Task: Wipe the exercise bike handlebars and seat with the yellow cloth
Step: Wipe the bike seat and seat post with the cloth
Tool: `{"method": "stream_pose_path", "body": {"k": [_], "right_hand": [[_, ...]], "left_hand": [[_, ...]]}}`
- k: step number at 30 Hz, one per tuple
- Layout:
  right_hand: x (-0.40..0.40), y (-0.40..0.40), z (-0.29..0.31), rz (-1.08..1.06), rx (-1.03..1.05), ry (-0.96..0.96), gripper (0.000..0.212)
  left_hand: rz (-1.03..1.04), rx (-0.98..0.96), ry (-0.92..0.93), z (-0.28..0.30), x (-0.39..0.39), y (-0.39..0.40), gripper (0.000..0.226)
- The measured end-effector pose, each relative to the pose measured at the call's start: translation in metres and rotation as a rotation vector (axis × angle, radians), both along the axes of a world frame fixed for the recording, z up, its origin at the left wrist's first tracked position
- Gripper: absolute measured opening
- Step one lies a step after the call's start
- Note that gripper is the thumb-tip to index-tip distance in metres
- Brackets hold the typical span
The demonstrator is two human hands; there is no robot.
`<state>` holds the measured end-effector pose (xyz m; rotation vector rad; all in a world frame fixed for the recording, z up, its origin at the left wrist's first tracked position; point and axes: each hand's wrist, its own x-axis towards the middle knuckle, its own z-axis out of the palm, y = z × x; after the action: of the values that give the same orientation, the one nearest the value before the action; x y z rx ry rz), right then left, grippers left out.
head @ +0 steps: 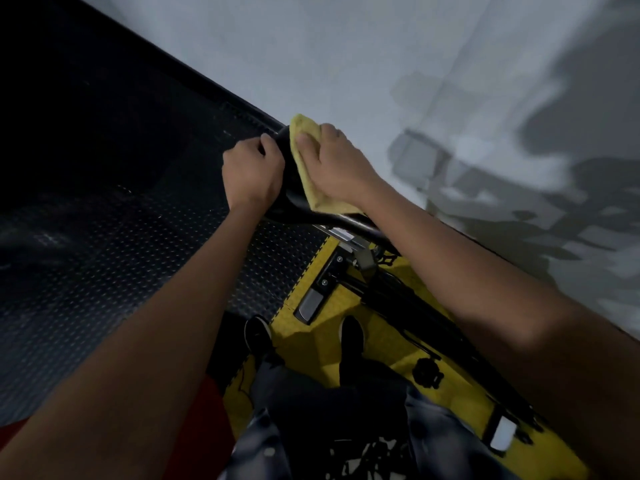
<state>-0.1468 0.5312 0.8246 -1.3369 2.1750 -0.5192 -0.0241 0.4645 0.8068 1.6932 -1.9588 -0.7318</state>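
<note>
Above dark tread flooring [138, 237], right hand [334, 164] grasps crumpled yellow cloth [304, 168]; left hand [252, 171] grasps handlebar [360, 226].

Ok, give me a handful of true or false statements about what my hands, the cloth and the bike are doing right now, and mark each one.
1. The right hand presses the yellow cloth against the black handlebar. True.
2. The left hand holds the cloth as well. False: it grips the dark handlebar beside the cloth, bare.
3. The cloth lies on the floor by the shoes. False: it is draped over the handlebar, under the right hand's fingers.
4. Both shoes stand at the edge of the yellow floor mat. True.
5. The cloth is blue. False: it is yellow.
</note>
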Motion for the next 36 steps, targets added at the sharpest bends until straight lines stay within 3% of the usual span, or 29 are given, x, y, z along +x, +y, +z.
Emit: {"method": "stream_pose_path", "body": {"k": [4,10,14,20,22,26,31,36], "right_hand": [[-0.007,-0.018,0.000,-0.113,0.051,-0.199,0.066],[-0.004,0.049,0.003,0.176,0.070,0.149,0.074],[-0.006,0.060,0.005,0.192,0.061,0.212,0.073],[-0.008,-0.026,-0.001,-0.071,0.008,-0.165,0.063],[-0.013,-0.033,-0.005,-0.078,0.026,-0.204,0.065],[-0.009,-0.003,-0.003,-0.034,0.092,-0.121,0.071],[-0.014,0.085,0.017,0.213,0.088,0.158,0.052],[-0.009,0.055,0.013,0.139,0.099,0.129,0.055]], "left_hand": [[0.023,-0.047,0.023,0.000,0.002,0.006,0.046],[-0.005,-0.080,0.019,-0.001,0.005,0.010,0.040],[0.006,-0.096,0.048,-0.002,0.003,0.007,0.039],[0.087,-0.157,0.069,-0.007,0.001,0.005,0.038],[0.093,-0.149,0.085,-0.008,0.001,0.005,0.039],[0.069,-0.134,0.097,-0.006,0.003,0.006,0.038],[0.018,-0.147,0.100,-0.008,0.004,0.006,0.037],[0.007,-0.202,0.081,-0.009,0.003,0.004,0.036]]}}
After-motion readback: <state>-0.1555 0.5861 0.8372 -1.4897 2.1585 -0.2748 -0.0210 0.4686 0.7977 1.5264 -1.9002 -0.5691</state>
